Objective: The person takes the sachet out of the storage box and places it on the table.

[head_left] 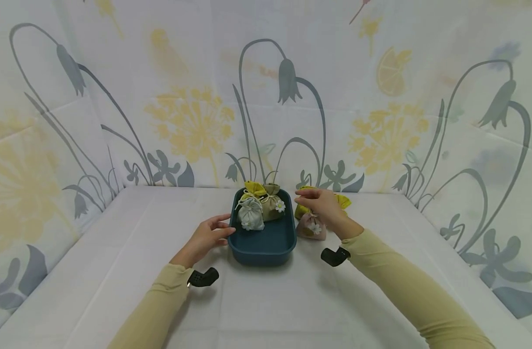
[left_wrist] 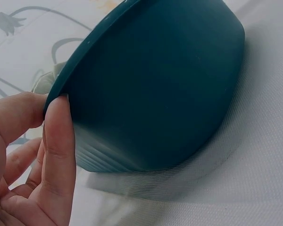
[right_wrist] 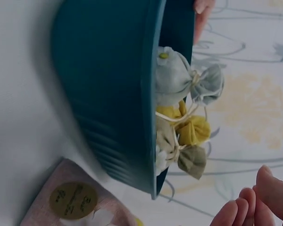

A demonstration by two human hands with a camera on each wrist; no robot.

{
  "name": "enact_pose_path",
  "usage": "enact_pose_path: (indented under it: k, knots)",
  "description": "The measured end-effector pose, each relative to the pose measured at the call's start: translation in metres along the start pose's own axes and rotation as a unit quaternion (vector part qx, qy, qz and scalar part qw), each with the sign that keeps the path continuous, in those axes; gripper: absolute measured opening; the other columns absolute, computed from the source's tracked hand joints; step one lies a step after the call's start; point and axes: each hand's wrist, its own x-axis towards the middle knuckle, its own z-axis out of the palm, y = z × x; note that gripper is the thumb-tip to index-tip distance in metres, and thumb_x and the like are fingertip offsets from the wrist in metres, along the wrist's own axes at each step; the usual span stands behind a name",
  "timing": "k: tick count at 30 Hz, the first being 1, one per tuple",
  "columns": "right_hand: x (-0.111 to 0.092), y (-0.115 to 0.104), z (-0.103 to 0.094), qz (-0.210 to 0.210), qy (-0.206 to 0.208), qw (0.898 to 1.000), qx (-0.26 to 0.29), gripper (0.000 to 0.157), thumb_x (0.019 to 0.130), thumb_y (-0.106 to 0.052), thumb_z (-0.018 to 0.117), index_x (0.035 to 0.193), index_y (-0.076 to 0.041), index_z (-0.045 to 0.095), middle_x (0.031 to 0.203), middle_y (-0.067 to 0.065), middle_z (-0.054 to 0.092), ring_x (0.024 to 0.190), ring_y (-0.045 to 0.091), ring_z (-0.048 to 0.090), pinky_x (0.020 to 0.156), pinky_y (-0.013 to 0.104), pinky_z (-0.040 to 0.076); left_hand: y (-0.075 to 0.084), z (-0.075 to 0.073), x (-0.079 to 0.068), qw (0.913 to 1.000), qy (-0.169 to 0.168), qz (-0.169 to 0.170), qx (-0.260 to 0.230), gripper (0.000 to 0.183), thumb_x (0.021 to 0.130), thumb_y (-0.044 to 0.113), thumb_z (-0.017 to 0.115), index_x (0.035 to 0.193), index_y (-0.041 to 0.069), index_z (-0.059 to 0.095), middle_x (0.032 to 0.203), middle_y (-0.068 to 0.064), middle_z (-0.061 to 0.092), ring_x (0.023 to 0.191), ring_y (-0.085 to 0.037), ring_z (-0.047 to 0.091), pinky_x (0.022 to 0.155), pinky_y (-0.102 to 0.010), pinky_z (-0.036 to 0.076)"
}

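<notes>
A dark teal bin (head_left: 261, 258) stands on the table with a pale grey-blue drawstring pouch (head_left: 250, 215), a yellow pouch (head_left: 255, 188) and a beige pouch (head_left: 270, 207) inside. My left hand (head_left: 206, 238) holds the bin's left rim, thumb and fingers pinching its edge in the left wrist view. Right of the bin, my right hand (head_left: 322, 203) hovers over a pink pouch (head_left: 314, 230) and yellow cloth (head_left: 343, 200), partly hiding them. Its fingers are loosely bent, and nothing shows between them in the right wrist view. The pink pouch bears a round label (right_wrist: 73, 200).
White cloth covers the table (head_left: 257, 310). A flower-printed curtain (head_left: 196, 63) rises behind the bin and along both sides. Each wrist carries a small black camera, one on the left (head_left: 203, 277) and another on the right (head_left: 334, 256).
</notes>
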Motion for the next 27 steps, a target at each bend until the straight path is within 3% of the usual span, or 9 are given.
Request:
enact_pose_path:
  k: [5, 8, 13, 27]
  knots:
    - [0.005, -0.005, 0.008, -0.003, -0.002, 1.0, 0.006, 0.035, 0.088, -0.02, 0.067, 0.118, -0.004, 0.063, 0.115, 0.01, 0.06, 0.1, 0.022, 0.053, 0.08, 0.027, 0.045, -0.001, -0.001, 0.002, 1.0, 0.001, -0.001, 0.004, 0.056, 0.087, 0.011, 0.066, 0.139, 0.006, 0.043, 0.113, -0.015, 0.049, 0.079, -0.014, 0.056, 0.07, -0.025, 0.051]
    - [0.008, -0.007, 0.013, -0.007, -0.007, 1.0, 0.006, 0.036, 0.087, -0.021, 0.068, 0.118, -0.004, 0.063, 0.117, 0.011, 0.059, 0.108, 0.024, 0.052, 0.092, 0.035, 0.043, -0.001, -0.001, 0.003, 1.0, 0.002, -0.003, 0.004, 0.056, 0.087, 0.011, 0.066, 0.138, 0.006, 0.043, 0.112, -0.015, 0.049, 0.079, -0.014, 0.056, 0.069, -0.025, 0.052]
    - [0.014, -0.007, 0.019, -0.019, -0.013, 1.0, -0.003, 0.039, 0.087, -0.022, 0.068, 0.119, -0.001, 0.062, 0.118, 0.013, 0.06, 0.112, 0.027, 0.051, 0.098, 0.043, 0.037, -0.002, -0.001, 0.002, 1.0, 0.001, -0.001, 0.0, 0.056, 0.087, 0.01, 0.066, 0.138, 0.006, 0.043, 0.112, -0.015, 0.049, 0.078, -0.014, 0.056, 0.068, -0.025, 0.051]
    - [0.023, -0.018, 0.044, -0.012, -0.038, 0.999, 0.012, 0.035, 0.088, -0.016, 0.066, 0.119, -0.001, 0.062, 0.116, 0.011, 0.061, 0.109, 0.025, 0.053, 0.097, 0.041, 0.039, -0.001, -0.001, 0.002, 1.0, 0.003, -0.003, 0.006, 0.056, 0.087, 0.011, 0.066, 0.139, 0.006, 0.043, 0.114, -0.016, 0.049, 0.08, -0.015, 0.056, 0.07, -0.026, 0.052]
